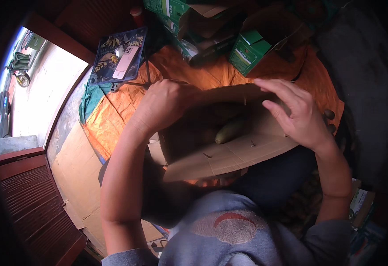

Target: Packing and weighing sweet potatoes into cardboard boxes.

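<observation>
A brown cardboard box (238, 158) lies in front of me, its opening toward me and its near flap spread out. Inside sits a pale green elongated vegetable (230, 131), perhaps a cucumber or gourd; another shape behind it is lost in shadow. My left hand (169, 101) is closed at the box's far left edge, its fingertips hidden. On the other side, my right hand (297, 111) is held with fingers stretched and thumb apart, fingertips by the far rim. Whether those fingertips touch the cardboard, I cannot tell.
An orange sheet (163, 66) spreads beneath and beyond the box. Green cartons (249, 51) stand at the far side. A phone (127, 62) lies on a small patterned folding table (100, 74) at far left. Flattened cardboard (76, 164) lies to the left, beside a doorway.
</observation>
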Action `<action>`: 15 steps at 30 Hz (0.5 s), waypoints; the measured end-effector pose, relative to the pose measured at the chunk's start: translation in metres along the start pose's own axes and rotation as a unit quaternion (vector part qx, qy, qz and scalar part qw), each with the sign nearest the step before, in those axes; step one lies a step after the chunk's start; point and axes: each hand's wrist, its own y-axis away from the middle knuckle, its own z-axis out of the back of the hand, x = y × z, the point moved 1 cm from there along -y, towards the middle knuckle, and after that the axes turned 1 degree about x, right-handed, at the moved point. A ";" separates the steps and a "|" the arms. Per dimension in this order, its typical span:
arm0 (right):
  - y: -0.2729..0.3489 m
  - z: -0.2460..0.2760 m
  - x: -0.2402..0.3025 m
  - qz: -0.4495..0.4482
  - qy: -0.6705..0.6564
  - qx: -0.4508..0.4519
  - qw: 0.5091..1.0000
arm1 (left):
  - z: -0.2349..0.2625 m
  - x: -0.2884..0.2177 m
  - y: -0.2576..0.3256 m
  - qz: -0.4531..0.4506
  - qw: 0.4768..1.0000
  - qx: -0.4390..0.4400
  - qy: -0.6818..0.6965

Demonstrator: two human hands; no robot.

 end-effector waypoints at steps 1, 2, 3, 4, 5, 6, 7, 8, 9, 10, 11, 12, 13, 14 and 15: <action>0.011 0.026 -0.008 -0.038 -0.002 -0.053 0.998 | -0.001 -0.001 -0.001 0.001 1.000 -0.004 0.008; 0.031 0.048 -0.025 -0.079 0.000 -0.130 0.988 | 0.001 -0.008 -0.003 0.016 1.000 -0.002 0.022; 0.055 0.071 -0.048 -0.121 0.003 -0.208 0.971 | 0.002 -0.015 -0.007 0.000 1.000 0.004 0.023; 0.085 0.086 -0.078 -0.165 -0.018 -0.257 0.952 | 0.003 -0.020 -0.009 0.010 1.000 -0.001 0.023; 0.122 0.098 -0.111 -0.209 -0.035 -0.309 0.927 | 0.003 -0.026 -0.016 0.014 1.000 -0.004 0.025; 0.161 0.104 -0.141 -0.220 -0.029 -0.322 0.920 | 0.005 -0.032 -0.018 0.047 0.998 -0.015 0.042; 0.206 0.103 -0.174 -0.297 -0.049 -0.341 0.891 | 0.005 -0.035 -0.021 0.076 0.995 -0.023 0.061; 0.252 0.094 -0.206 -0.369 -0.075 -0.358 0.854 | 0.007 -0.032 -0.021 0.083 0.994 -0.046 0.057; 0.299 0.078 -0.231 -0.388 -0.093 -0.360 0.843 | 0.007 -0.025 -0.021 0.085 0.992 -0.068 0.058; 0.340 0.052 -0.252 -0.434 -0.131 -0.373 0.809 | 0.008 -0.016 -0.018 0.090 0.991 -0.087 0.036; 0.379 0.014 -0.270 -0.478 -0.176 -0.387 0.769 | 0.009 -0.011 -0.014 0.097 0.989 -0.107 0.011; 0.417 -0.027 -0.280 -0.533 -0.209 -0.395 0.719 | 0.006 -0.012 -0.018 0.103 0.986 -0.122 0.041; 0.482 -0.075 -0.301 -0.506 -0.059 -0.363 0.780 | 0.002 -0.014 -0.029 0.101 0.983 -0.135 0.077; 0.556 -0.121 -0.324 -0.570 -0.187 -0.386 0.701 | -0.004 -0.003 -0.037 0.082 0.980 -0.155 0.095; 0.490 -0.169 -0.281 -0.570 -0.296 -0.404 0.652 | -0.001 0.003 -0.016 0.102 0.978 -0.173 0.054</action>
